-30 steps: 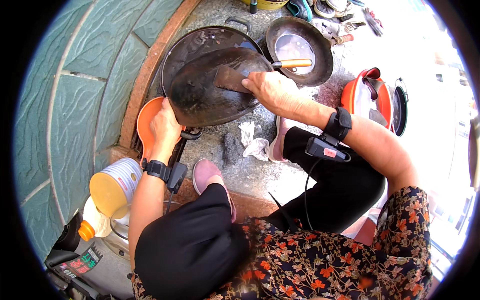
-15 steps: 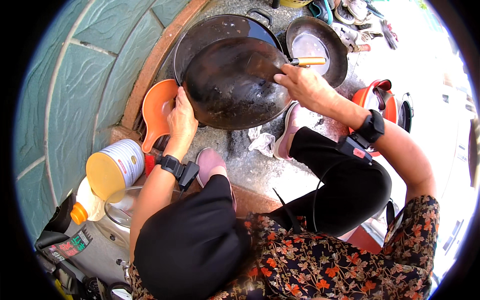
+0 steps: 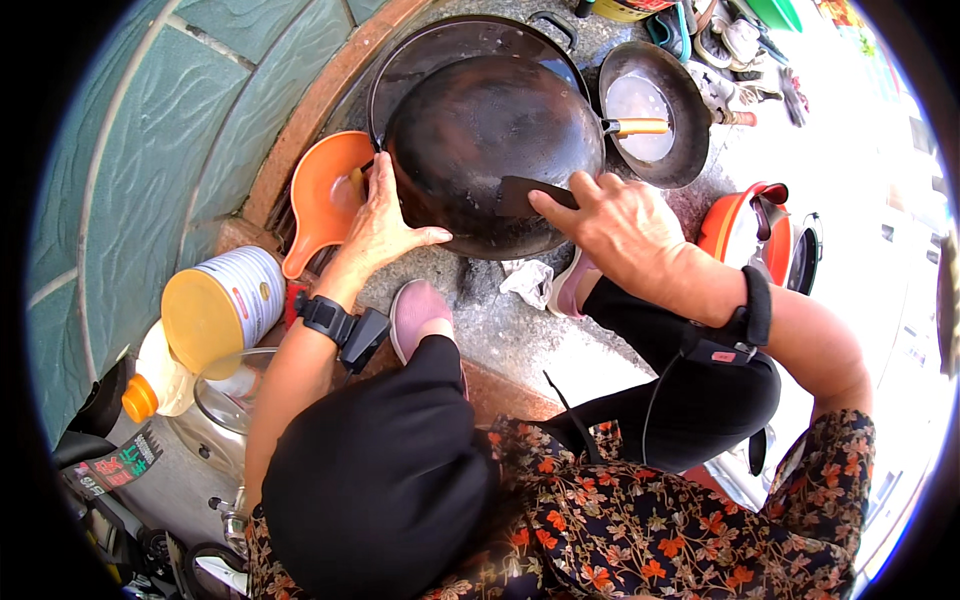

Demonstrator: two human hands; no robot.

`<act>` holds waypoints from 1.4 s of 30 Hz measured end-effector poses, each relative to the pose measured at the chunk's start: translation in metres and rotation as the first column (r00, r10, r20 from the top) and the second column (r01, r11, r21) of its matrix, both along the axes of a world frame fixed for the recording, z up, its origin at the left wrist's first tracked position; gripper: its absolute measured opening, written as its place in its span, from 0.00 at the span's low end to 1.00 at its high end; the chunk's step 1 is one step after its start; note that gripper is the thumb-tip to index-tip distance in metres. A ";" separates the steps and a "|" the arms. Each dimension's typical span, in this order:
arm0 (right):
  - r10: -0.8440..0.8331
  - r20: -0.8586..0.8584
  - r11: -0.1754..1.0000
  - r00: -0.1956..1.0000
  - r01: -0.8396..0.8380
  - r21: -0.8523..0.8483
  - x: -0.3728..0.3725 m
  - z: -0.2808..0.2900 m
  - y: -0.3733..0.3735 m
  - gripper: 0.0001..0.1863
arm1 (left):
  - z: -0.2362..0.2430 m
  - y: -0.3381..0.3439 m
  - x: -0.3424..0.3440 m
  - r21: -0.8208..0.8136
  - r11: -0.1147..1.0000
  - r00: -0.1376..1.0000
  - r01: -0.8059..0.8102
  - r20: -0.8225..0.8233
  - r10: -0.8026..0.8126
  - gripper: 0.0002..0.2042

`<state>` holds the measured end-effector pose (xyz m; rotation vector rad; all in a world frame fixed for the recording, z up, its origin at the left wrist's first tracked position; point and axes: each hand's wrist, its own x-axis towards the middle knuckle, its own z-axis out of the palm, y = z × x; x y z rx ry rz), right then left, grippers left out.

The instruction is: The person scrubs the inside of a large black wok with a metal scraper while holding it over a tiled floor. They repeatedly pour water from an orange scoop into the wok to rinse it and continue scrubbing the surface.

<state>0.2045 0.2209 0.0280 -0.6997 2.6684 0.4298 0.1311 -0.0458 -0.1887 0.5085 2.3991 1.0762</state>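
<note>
An upturned blackened wok [image 3: 470, 130] rests over a wide dark pan [image 3: 430, 55] with liquid in it. The wok's yellow-orange handle [image 3: 642, 126] points right, above a smaller frying pan. My right hand [image 3: 620, 225] grips a thin, dark, flat scraper [image 3: 520, 195], its blade against the wok's outer bottom near the right lower side. At the wok's left lower edge, my left hand [image 3: 378, 222] touches the rim with fingers stretched up and thumb spread apart. Just left of it lies an orange plastic dipper [image 3: 325, 185].
The smaller frying pan [image 3: 690, 150] holds cloudy liquid. Crumpled white tissue [image 3: 527, 283] lies between my feet. A tin [image 3: 215, 305], an orange-capped bottle [image 3: 160, 385] and a glass lid [image 3: 230, 390] stand at left by the tiled wall [image 3: 140, 170]. Red containers [image 3: 745, 230] sit right; shoes [image 3: 735, 45] lie beyond.
My right hand and the scraper have moved down and toward me across the wok. My left hand's thumb has spread outward. The view has shifted slightly.
</note>
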 end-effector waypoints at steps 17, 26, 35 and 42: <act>-0.008 -0.087 1.000 0.996 0.008 -0.002 -0.080 -0.049 -0.070 0.11 | 0.003 0.002 0.005 0.018 0.999 0.995 -0.030 -0.093 0.031 0.71; -0.133 -0.038 0.990 0.990 0.132 -0.043 -0.081 -0.041 -0.073 0.10 | 0.005 -0.004 0.005 -0.009 1.000 0.997 -0.015 -0.081 0.014 0.72; -0.195 -0.053 0.976 0.979 0.189 -0.108 -0.069 -0.052 0.006 0.17 | 0.008 -0.002 0.002 -0.025 1.000 0.996 -0.004 -0.092 0.001 0.71; -0.401 -0.022 0.914 0.916 0.398 -0.085 -0.051 -0.048 0.077 0.20 | 0.009 0.003 -0.002 -0.066 0.997 0.992 0.041 -0.116 -0.048 0.73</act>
